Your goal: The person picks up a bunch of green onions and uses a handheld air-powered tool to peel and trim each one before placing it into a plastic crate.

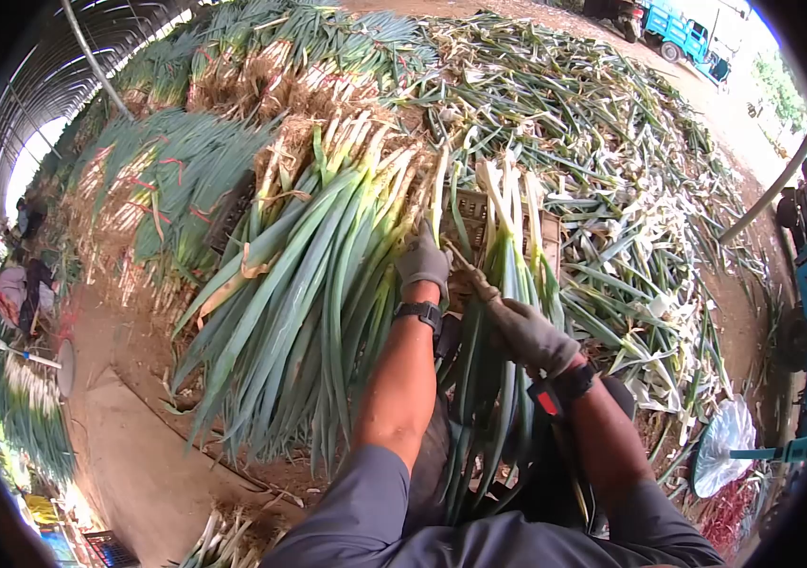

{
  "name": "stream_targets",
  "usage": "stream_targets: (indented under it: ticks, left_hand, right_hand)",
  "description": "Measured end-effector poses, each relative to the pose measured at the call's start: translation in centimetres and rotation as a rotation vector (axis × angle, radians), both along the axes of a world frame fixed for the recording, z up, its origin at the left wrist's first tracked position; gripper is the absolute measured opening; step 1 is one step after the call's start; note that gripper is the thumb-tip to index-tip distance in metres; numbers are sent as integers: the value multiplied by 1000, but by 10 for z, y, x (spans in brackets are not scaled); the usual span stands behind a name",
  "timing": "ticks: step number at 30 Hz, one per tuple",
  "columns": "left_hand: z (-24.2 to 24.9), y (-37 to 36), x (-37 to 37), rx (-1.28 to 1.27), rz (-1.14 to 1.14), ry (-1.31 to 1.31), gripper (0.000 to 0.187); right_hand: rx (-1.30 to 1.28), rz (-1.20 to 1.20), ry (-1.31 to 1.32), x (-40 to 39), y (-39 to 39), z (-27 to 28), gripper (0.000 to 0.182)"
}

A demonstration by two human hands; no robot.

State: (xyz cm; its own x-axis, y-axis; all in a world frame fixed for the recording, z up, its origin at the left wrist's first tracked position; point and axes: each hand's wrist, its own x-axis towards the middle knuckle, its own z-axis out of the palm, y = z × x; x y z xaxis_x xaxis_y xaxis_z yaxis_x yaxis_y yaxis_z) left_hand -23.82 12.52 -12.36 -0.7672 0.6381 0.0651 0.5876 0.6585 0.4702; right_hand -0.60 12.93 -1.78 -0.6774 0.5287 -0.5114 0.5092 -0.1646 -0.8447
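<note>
Grey sleeves (370, 492) fill six o'clock; from the left hand, tied bundles (138, 180) lie at ten, with loose green onions (309, 256) just beside it, nine to eleven. Left hand (425, 265), the nearer, has curled fingers seemingly closed round one pale stalk (438, 189), its long axis toward twelve. Right hand (536, 336) sits at four, fingers bent; whether they grip anything, I cannot tell. Pale-ended onions (517, 208) at one partly block the crate (551, 227); leaf litter (621, 189) spreads at two.
</note>
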Motion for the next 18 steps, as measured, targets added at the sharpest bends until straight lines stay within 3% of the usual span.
stream_targets:
  ticks: [6, 12, 15, 18]
  left_hand:
    - [20, -1, 5, -44, -103, -63, 66]
    - [4, 2, 1, -34, -162, -19, 54]
    - [18, -1, -2, -144, -151, -208, 72]
    - [18, -5, -3, -131, -172, -231, 76]
  right_hand:
    - [200, 40, -60, -26, 7, -11, 72]
    - [350, 44, -93, -51, 39, -24, 72]
    - [381, 99, -86, -57, 48, -25, 66]
    - [422, 133, -151, -72, 54, -14, 66]
